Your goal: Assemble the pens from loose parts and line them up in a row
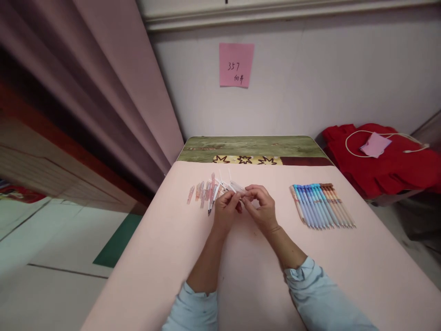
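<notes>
— While the broad, pale pink covered tabletop point(165, 248) is carrying everything, where are the hands working?

— Near its middle. Bare left hand point(226, 212) and bare right hand point(263, 209) are meeting, thumbs and fingertips apparently pinching a slim, whitish translucent piece point(236, 185). Fingers are hiding its near end; can't tell its full shape.

— Handling it well?

— Keeping both pinches light and the piece straight, I'd judge; pressing askew is risking a bend or slip.

— Anything in the way?

— Fanned row of slender pens, blue through brown at the tops point(319, 207), is lying well apart, right side, not obstructing. Short, clear pinkish sleeves point(202, 191) are lying leftward. Thin white rod with dark tip point(212, 200) is jutting just beside the left hand, likely getting brushed.
</notes>
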`<state>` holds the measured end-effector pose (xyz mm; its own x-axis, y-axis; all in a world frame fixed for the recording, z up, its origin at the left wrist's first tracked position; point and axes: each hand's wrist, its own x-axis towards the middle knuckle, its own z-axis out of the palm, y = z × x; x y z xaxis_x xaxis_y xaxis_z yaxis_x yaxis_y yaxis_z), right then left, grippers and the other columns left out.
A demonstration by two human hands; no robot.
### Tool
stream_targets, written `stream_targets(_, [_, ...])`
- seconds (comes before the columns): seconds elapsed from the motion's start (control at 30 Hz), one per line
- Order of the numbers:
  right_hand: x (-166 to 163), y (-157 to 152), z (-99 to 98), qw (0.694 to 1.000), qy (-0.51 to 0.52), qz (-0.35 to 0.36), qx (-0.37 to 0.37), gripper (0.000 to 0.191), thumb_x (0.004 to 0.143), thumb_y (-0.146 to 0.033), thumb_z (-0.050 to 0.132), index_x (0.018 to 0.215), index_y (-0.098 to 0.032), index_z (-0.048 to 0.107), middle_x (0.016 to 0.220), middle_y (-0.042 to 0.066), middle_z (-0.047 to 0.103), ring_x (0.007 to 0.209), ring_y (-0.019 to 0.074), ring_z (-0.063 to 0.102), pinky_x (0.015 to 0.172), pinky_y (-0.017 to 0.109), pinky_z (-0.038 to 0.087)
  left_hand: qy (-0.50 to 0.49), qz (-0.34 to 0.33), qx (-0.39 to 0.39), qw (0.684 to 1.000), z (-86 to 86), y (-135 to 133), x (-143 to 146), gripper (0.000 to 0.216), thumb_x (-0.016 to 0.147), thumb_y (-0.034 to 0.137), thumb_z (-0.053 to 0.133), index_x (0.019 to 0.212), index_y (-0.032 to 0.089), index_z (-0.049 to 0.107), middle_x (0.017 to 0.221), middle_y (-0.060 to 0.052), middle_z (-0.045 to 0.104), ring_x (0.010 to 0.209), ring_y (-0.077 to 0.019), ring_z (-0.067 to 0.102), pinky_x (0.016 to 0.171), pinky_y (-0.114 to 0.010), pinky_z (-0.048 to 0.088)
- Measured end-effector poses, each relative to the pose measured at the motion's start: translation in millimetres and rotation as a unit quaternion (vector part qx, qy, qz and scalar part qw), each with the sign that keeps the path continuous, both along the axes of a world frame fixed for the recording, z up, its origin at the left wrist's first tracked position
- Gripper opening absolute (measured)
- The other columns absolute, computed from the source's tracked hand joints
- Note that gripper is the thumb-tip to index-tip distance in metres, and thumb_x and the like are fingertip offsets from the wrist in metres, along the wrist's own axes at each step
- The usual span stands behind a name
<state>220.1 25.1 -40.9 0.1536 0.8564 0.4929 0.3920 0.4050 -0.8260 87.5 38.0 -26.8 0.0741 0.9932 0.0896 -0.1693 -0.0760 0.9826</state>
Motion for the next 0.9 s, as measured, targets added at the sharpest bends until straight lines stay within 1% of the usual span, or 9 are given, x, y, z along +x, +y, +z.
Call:
stream_targets(0.03, [-1,1,-1.1,0.999,0.029,0.007,-0.012,0.022,0.085,-0.034,0.063,0.103,-0.022,0.059,0.109,0.008,0.065,0.078,0.0148,0.065,0.078,0.033,0.056,-0.018,0.008,-0.01,1.0,-0.3,1,0,0.03,0.081,0.046,0.068,0.077,0.016,0.07,0.053,0.002,0.054,0.047,-0.0095,0.049,0.051,-0.024,0.04])
stream_targets(0.1, [-2,3,-5.0,0.995,0.092,0.027,-0.031,0.043,0.084,-0.035,0.067,0.122,-0.023,0.051,0.114,0.009,0.064,0.075,0.0134,0.066,0.077,0.033,0.057,-0.061,0.032,-0.03,0.997,-0.1,3,-1,0.029,0.079,0.044,0.07,0.08,0.015,0.07,0.06,0.0,0.061,0.046,-0.0084,0.049,0.049,-0.023,0.04])
stream_targets(0.17, [-3,5,-10.4,0.989,0.136,0.051,-0.039,0.053,0.082,-0.036,0.07,0.128,-0.023,0.047,0.115,0.01,0.064,0.077,0.0136,0.067,0.079,0.033,0.057,-0.097,0.06,-0.044,0.993,1.0,5,-3,0.029,0.077,0.043,0.073,0.079,0.014,0.069,0.068,-0.003,0.066,0.045,-0.0075,0.049,0.046,-0.023,0.039])
stream_targets(0.3, [-3,8,-18.1,0.98,0.178,0.075,-0.053,0.044,0.082,-0.037,0.071,0.12,-0.02,0.055,0.103,0.008,0.066,0.084,0.0162,0.068,0.083,0.035,0.057,-0.128,0.123,-0.055,0.983,4.9,10,-12,0.031,0.072,0.042,0.076,0.077,0.013,0.065,0.064,-0.001,0.064,0.041,-0.0065,0.047,0.041,-0.022,0.036])
stream_targets(0.4, [-3,9,-16.6,0.967,0.227,0.084,-0.075,0.04,0.083,-0.038,0.067,0.118,-0.02,0.056,0.098,0.006,0.066,0.079,0.0158,0.068,0.08,0.036,0.058,-0.151,0.16,-0.047,0.974,5.2,14,-23,0.035,0.072,0.045,0.076,0.083,0.013,0.066,0.063,0.0,0.063,0.04,-0.0061,0.046,0.041,-0.021,0.036])
stream_targets(0.53, [-4,11,-10.6,0.946,0.294,0.074,-0.116,0.043,0.083,-0.04,0.064,0.119,-0.02,0.054,0.099,0.008,0.069,0.078,0.0182,0.07,0.08,0.042,0.059,-0.181,0.169,-0.042,0.968,1.6,17,-31,0.037,0.073,0.045,0.075,0.088,0.013,0.066,0.063,0.0,0.063,0.041,-0.0061,0.047,0.041,-0.02,0.036])
stream_targets(0.67, [-1,13,-9.5,0.937,0.315,0.074,-0.135,0.044,0.082,-0.039,0.064,0.12,-0.019,0.053,0.098,0.009,0.07,0.08,0.0201,0.071,0.081,0.045,0.058,-0.187,0.163,-0.041,0.968,-1.6,19,-33,0.036,0.074,0.045,0.074,0.089,0.012,0.066,0.066,-0.001,0.064,0.043,-0.0069,0.05,0.043,-0.021,0.038])
stream_targets(0.77, [1,15,-11.4,0.928,0.342,0.076,-0.131,0.042,0.08,-0.037,0.066,0.117,-0.02,0.056,0.095,0.008,0.071,0.079,0.0205,0.071,0.08,0.045,0.058,-0.192,0.209,-0.04,0.958,-2.7,21,-39,0.036,0.075,0.043,0.073,0.092,0.012,0.066,0.065,0.0,0.064,0.043,-0.0075,0.051,0.043,-0.021,0.039])
stream_targets(0.9, [1,18,-16.5,0.913,0.381,0.055,-0.133,0.042,0.076,-0.036,0.072,0.113,-0.02,0.058,0.089,0.006,0.071,0.075,0.0198,0.07,0.074,0.041,0.058,-0.215,0.26,-0.044,0.94,-3.2,25,-47,0.035,0.074,0.042,0.072,0.091,0.013,0.064,0.064,0.0,0.065,0.043,-0.0077,0.051,0.045,-0.021,0.041])
